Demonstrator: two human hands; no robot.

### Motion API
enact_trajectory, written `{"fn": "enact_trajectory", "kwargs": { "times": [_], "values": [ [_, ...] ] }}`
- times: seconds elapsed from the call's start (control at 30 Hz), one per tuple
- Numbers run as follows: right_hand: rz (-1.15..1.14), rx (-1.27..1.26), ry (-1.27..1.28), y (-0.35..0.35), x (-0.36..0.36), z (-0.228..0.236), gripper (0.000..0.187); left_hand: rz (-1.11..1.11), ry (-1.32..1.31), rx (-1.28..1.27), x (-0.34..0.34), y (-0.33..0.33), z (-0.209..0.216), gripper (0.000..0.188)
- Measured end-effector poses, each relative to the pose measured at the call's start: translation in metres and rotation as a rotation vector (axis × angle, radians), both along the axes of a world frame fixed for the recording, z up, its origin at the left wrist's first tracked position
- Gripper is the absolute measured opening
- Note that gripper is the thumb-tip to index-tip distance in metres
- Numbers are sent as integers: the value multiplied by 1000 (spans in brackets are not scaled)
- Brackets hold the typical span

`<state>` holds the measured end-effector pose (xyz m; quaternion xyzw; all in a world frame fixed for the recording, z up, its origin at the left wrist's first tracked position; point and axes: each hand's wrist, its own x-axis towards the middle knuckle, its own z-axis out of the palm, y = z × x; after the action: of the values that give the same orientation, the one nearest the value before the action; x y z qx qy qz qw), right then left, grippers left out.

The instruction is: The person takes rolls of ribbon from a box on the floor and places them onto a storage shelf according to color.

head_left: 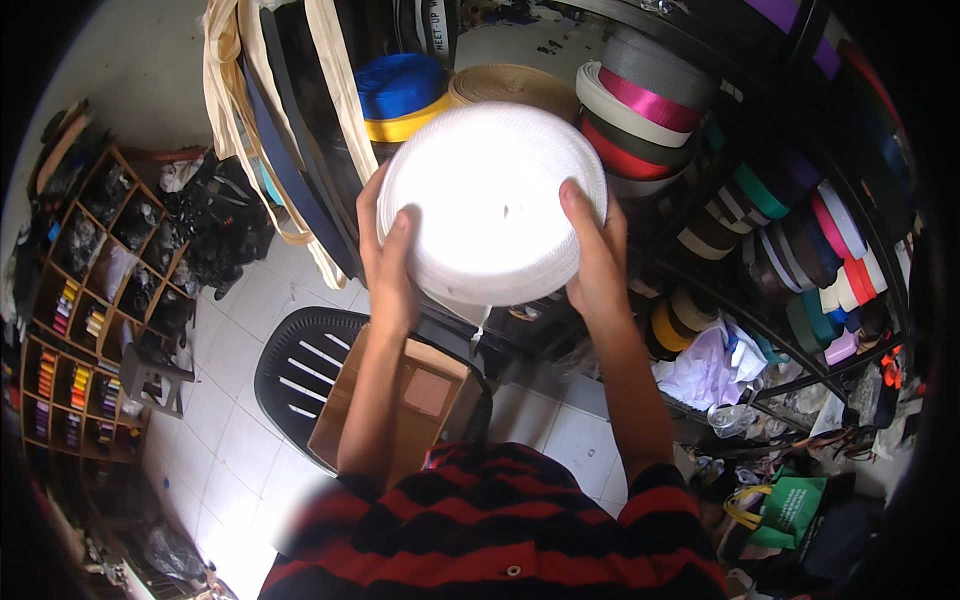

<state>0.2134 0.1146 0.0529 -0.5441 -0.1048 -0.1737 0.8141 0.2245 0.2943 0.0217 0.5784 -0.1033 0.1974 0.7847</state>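
A large roll of white webbing (490, 210) is held up in front of me, its flat round face turned toward me and brightly lit. My left hand (390, 260) grips its left edge, thumb on the face and fingers behind. On the opposite edge my right hand (597, 245) does the same, its fingers mostly hidden behind the roll. Just beyond it are a blue roll (398, 85), a yellow roll (405, 124) and a tan roll (510, 86). To their right stands a stack with a grey roll (655, 72), a pink roll (650, 103) and a red roll (625, 150).
Below my left forearm, a cardboard box (390, 400) rests on a black slatted chair (300, 370). Cream straps (335, 90) hang at the upper left. Black metal shelving (720, 290) with many rolls runs along the right. A wooden cubby rack (90, 345) holds thread spools.
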Motion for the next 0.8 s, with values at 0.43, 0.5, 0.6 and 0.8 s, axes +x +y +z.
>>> {"fn": "enact_trajectory", "kwargs": {
  "times": [0.43, 0.5, 0.6, 0.8],
  "values": [
    [-149, 439, 25, 35, 22, -1, 61, 99, -102, 142, 15, -33, 17, 62],
    [-13, 356, -55, 35, 34, 3, 59, 134, -154, 114, 36, -32, 36, 57],
    [51, -101, -18, 32, 46, 25, 49, -7, -91, -98, 91, -5, 57, 48],
    [-69, -404, 75, -2, 66, 22, 39, -41, 76, 75, 177, -15, 83, 50]
  ]
}}
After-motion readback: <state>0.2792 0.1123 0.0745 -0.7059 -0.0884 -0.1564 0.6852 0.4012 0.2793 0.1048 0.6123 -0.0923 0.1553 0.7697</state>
